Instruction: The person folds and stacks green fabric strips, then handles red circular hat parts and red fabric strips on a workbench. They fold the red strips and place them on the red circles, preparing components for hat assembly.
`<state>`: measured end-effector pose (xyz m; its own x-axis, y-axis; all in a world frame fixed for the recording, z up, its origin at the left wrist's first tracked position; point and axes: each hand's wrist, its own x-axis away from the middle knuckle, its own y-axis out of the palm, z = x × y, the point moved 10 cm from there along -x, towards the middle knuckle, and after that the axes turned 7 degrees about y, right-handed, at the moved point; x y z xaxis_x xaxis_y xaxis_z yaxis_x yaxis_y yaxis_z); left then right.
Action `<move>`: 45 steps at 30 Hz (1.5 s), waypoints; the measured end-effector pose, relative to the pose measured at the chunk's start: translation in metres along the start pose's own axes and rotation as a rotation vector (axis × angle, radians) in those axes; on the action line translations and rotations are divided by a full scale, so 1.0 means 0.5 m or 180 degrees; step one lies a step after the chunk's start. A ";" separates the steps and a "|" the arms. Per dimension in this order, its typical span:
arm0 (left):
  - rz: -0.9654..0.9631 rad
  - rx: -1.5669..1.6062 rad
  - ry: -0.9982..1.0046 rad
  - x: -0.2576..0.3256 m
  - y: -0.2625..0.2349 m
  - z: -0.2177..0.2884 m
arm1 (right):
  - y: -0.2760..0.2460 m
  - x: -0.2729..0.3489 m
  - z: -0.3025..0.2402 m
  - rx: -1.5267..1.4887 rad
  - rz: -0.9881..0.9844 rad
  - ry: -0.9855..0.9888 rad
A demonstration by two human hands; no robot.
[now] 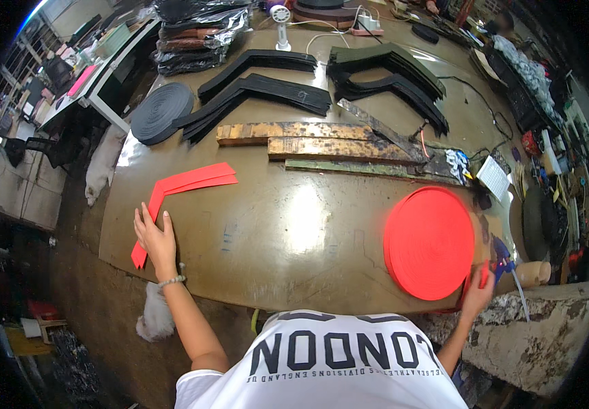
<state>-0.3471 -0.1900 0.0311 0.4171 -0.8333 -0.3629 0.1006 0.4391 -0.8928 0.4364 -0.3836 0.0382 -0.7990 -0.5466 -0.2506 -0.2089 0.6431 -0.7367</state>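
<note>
My left hand [158, 242] rests with fingers spread on a small stack of red webbing strips [195, 178], each bent at an angle, near the table's left edge. At the right lies a large flat roll of red webbing [429, 242]. Beside the roll's lower right side, my right hand [477, 294] is closed around something red, which looks like the loose end of the webbing; the fingers partly hide it. A blue glue-gun-shaped tool [504, 258] is just beyond that hand, at the table's right edge.
Bent stacks of black strips [260, 92] and dark green strips [390, 60] lie farther back. A dark grey webbing roll [162, 112] sits far left. Wooden bars [328, 145] cross the middle, near a metal strip [376, 126]. Plastic-wrapped bundles [199, 34] and a small white fan [281, 27] stand behind.
</note>
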 end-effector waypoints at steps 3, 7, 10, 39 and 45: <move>-0.0182 -0.0338 -0.0092 -0.017 -0.019 0.032 | -0.081 -0.072 0.052 -0.2046 0.0460 0.1367; -0.0017 0.1304 0.1015 -0.090 -0.061 0.254 | -0.135 -0.113 -0.194 -0.3110 -0.0617 0.0288; -0.0466 0.2622 0.2306 -0.091 -0.033 0.500 | -0.062 -0.093 -0.414 -0.2524 -0.0886 -0.0361; -0.1407 0.1768 0.1316 -0.125 0.278 0.873 | 0.486 -0.182 -0.787 0.0308 -0.3478 -0.1582; -0.1455 0.1687 0.1371 -0.120 0.274 0.878 | 0.382 -0.244 -0.559 -0.0440 -0.3133 -0.0413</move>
<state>0.0380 0.0677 0.0478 -0.1409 -0.9768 -0.1610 0.6347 0.0356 -0.7719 0.3364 -0.0442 0.1039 -0.1692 -0.9180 0.3586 -0.8143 -0.0747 -0.5756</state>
